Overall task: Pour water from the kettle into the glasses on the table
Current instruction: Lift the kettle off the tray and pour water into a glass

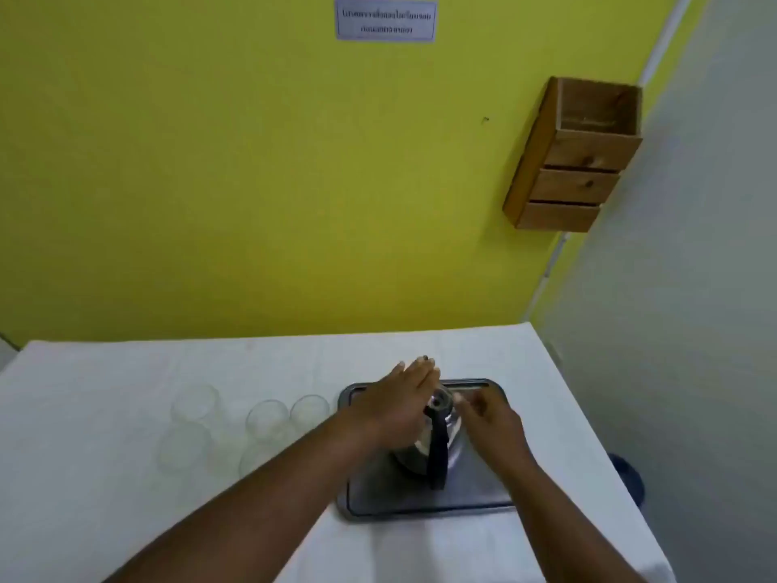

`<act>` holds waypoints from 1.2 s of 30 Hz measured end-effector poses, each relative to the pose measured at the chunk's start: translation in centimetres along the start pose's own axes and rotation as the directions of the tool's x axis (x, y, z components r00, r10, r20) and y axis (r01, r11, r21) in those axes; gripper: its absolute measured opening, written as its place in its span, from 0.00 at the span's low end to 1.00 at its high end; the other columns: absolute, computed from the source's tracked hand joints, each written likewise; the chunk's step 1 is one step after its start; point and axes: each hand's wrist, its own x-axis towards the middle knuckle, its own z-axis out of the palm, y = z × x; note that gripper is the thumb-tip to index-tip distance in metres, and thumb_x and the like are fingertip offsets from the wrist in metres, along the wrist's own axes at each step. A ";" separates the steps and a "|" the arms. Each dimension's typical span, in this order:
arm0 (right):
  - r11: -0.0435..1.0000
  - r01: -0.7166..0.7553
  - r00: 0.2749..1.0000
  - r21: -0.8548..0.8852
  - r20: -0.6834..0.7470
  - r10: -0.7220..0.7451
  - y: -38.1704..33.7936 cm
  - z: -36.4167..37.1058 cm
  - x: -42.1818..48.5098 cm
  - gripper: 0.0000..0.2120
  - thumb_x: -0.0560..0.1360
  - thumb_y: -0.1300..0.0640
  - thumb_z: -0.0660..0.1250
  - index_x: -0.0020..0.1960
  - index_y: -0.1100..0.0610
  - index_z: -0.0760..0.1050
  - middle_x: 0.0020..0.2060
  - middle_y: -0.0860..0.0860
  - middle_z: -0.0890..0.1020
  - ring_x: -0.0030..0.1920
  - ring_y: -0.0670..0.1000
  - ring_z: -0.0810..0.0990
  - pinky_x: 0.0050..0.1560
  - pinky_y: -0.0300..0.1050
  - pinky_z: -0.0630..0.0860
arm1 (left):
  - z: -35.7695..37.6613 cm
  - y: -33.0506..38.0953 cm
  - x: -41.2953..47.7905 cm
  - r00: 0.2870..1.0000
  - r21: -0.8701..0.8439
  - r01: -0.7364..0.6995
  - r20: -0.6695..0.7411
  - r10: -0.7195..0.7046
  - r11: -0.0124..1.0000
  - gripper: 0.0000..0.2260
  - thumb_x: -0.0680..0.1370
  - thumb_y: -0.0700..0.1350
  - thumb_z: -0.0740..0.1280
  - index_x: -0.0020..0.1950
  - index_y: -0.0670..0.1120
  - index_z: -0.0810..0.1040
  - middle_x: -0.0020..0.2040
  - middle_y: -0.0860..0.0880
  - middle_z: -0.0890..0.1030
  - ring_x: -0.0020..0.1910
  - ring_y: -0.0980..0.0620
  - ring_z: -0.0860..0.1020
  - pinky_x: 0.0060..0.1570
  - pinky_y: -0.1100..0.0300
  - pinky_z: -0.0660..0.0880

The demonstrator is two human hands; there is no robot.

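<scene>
A steel kettle [420,456] with a black handle [436,452] stands on a metal tray [420,500] on the white table. My left hand [399,408] lies flat over the kettle's left side, fingers straight and together. My right hand [490,418] is at the kettle's lid, fingers curled near it; whether it grips the lid is blurred. Several clear glasses stand to the left of the tray, among them one glass [309,410] close to the tray, another glass [267,418] beside it and a third glass [195,401] farther left.
The white tablecloth [105,477] covers the table, which ends against a yellow wall [252,183]. A wooden box shelf [576,157] hangs on the wall at the upper right. A dark blue object [628,477] sits on the floor beyond the table's right edge.
</scene>
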 end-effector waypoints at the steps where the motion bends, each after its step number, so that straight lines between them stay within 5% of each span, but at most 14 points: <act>1: 0.997 -0.074 0.997 0.016 0.040 0.073 1.0 0.7 -0.9 0.17 0.79 0.50 0.67 0.33 0.54 0.71 0.28 0.47 0.74 0.31 0.46 0.73 0.31 0.32 0.68 | 0.7 0.6 -0.1 0.999 0.018 -0.016 0.033 0.015 1.000 0.32 0.76 0.36 0.59 0.77 0.38 0.48 0.79 0.40 0.48 0.77 0.45 0.45 0.75 0.51 0.43; 4: 0.967 -0.244 0.967 0.073 0.096 0.236 5.1 3.5 -2.5 0.22 0.78 0.41 0.64 0.37 0.59 0.77 0.33 0.55 0.82 0.38 0.55 0.81 0.44 0.50 0.78 | 2.9 1.3 -0.3 0.995 0.042 -0.101 0.020 0.100 0.994 0.35 0.71 0.33 0.64 0.76 0.37 0.53 0.78 0.38 0.52 0.77 0.41 0.48 0.73 0.50 0.43; 8: 0.894 -0.341 0.935 0.290 0.200 0.292 5.9 4.8 -3.1 0.23 0.80 0.42 0.60 0.48 0.58 0.85 0.44 0.59 0.87 0.48 0.58 0.86 0.52 0.55 0.81 | 3.8 1.1 -0.1 0.996 0.082 -0.086 -0.004 0.087 0.993 0.36 0.72 0.36 0.67 0.76 0.38 0.53 0.78 0.38 0.52 0.77 0.42 0.48 0.73 0.52 0.42; 14: 0.851 -0.272 0.952 0.450 0.257 0.168 5.3 5.3 -3.6 0.23 0.84 0.48 0.55 0.44 0.61 0.80 0.34 0.56 0.81 0.36 0.51 0.78 0.41 0.45 0.74 | 4.2 1.4 -0.2 0.998 0.083 -0.052 0.039 0.048 0.995 0.38 0.73 0.42 0.69 0.77 0.39 0.51 0.78 0.40 0.51 0.77 0.43 0.46 0.74 0.44 0.48; 20: 0.773 -0.330 0.943 0.542 0.147 0.299 5.2 4.3 -1.8 0.16 0.81 0.52 0.59 0.40 0.59 0.77 0.27 0.51 0.66 0.29 0.49 0.62 0.29 0.43 0.59 | 4.0 1.9 0.0 0.999 0.177 -0.021 0.031 0.016 0.984 0.36 0.74 0.36 0.64 0.77 0.39 0.48 0.79 0.40 0.48 0.77 0.43 0.45 0.74 0.44 0.47; 25: 0.772 -0.295 0.956 0.563 0.165 0.244 4.5 3.2 -0.5 0.22 0.75 0.51 0.64 0.51 0.72 0.79 0.38 0.68 0.79 0.42 0.54 0.77 0.46 0.49 0.74 | 3.1 2.3 -1.3 0.998 0.143 0.034 -0.048 -0.027 0.989 0.37 0.72 0.35 0.64 0.77 0.38 0.47 0.79 0.40 0.46 0.77 0.43 0.44 0.74 0.43 0.45; 28: 0.816 -0.252 0.965 0.520 0.199 0.171 2.4 2.9 -0.3 0.16 0.82 0.57 0.59 0.47 0.58 0.84 0.38 0.54 0.89 0.46 0.54 0.85 0.53 0.50 0.78 | 1.4 2.8 -3.2 0.985 0.120 0.096 -0.154 -0.077 0.988 0.37 0.72 0.37 0.64 0.76 0.36 0.50 0.78 0.38 0.49 0.77 0.40 0.46 0.73 0.41 0.46; 32: 0.865 -0.115 0.986 0.489 0.163 0.039 -1.2 2.7 -0.2 0.18 0.81 0.56 0.59 0.49 0.67 0.84 0.41 0.63 0.86 0.44 0.60 0.82 0.45 0.48 0.77 | -0.7 2.9 -5.9 0.930 0.089 0.181 -0.338 -0.142 0.979 0.30 0.73 0.41 0.52 0.75 0.35 0.55 0.77 0.37 0.56 0.76 0.39 0.52 0.72 0.39 0.53; 36: 0.883 -0.001 0.971 0.470 0.213 -0.112 -5.5 3.3 -0.3 0.27 0.77 0.49 0.62 0.46 0.76 0.79 0.33 0.63 0.75 0.35 0.54 0.71 0.31 0.42 0.67 | -2.8 2.6 -8.8 0.862 0.042 0.268 -0.458 -0.219 0.963 0.31 0.71 0.42 0.45 0.74 0.36 0.57 0.76 0.38 0.59 0.76 0.39 0.54 0.72 0.41 0.55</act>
